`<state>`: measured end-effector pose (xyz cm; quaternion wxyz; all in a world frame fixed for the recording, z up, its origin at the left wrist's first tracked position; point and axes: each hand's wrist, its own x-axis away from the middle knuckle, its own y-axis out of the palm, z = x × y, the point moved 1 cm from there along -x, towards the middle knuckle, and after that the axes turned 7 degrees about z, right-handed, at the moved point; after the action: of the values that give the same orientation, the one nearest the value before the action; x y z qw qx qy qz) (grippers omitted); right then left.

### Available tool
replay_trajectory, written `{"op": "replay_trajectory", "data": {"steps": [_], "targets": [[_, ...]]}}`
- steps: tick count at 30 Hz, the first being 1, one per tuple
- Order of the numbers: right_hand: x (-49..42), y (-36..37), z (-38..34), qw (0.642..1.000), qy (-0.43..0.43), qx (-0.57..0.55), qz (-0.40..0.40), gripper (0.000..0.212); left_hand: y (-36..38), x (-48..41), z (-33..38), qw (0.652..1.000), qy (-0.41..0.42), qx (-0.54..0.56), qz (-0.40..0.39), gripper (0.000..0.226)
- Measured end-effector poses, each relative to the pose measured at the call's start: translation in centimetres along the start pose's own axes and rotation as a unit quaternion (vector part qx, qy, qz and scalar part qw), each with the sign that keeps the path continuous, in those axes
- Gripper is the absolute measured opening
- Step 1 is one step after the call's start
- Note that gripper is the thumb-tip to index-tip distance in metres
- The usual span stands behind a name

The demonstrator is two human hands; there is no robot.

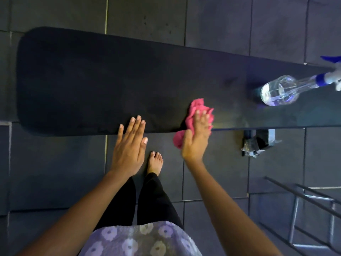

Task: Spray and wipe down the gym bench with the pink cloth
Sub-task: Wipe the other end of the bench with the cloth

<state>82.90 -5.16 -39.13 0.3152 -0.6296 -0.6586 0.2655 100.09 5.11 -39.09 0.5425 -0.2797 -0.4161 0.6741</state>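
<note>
**Wiping the near edge of a gym bench: hand and cloth positions**

The person stands at the long side of the black gym bench [83, 80], whose padded top runs left to right across the dark tiled floor [221, 21]. The right hand [196, 139] lies flat on the pink cloth [198, 106], fingers straight and close together, pressing it against the pad rather than closing round it. The cloth is crumpled and sits at the near edge of the bench. Part of it shows beyond the fingertips on the pad and part hangs past the edge beside the thumb. The left hand [129, 148] is spread flat with straight fingers and holds nothing. Its fingertips reach the same near edge, to the left of the cloth and apart from it. A clear spray bottle [280, 92] with a blue and white trigger head stands on the pad towards the right end, well apart from both hands. One bare foot [155, 161] is planted on the floor between the two forearms. Part of the bench's base [258, 143] shows under the near edge at the right, and a metal frame [313, 209] stands on the floor further right.
</note>
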Motion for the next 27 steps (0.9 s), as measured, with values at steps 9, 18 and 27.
{"op": "replay_trajectory", "data": {"steps": [9,18,27], "targets": [[5.0,4.5,-6.0,0.979,-0.115,-0.118,-0.118,0.058,-2.4,1.5,-3.0,0.994,-0.065,0.033,0.086,0.051],[-1.2,-0.8,-6.9,0.96,0.082,-0.267,-0.008,0.077,-4.7,3.1,-7.6,0.988,-0.099,-0.003,0.119,0.052],[0.5,6.3,-5.5,0.982,-0.149,0.117,-0.02,0.072,-3.0,2.8,-8.2,0.981,-0.112,0.05,0.151,0.049]]}}
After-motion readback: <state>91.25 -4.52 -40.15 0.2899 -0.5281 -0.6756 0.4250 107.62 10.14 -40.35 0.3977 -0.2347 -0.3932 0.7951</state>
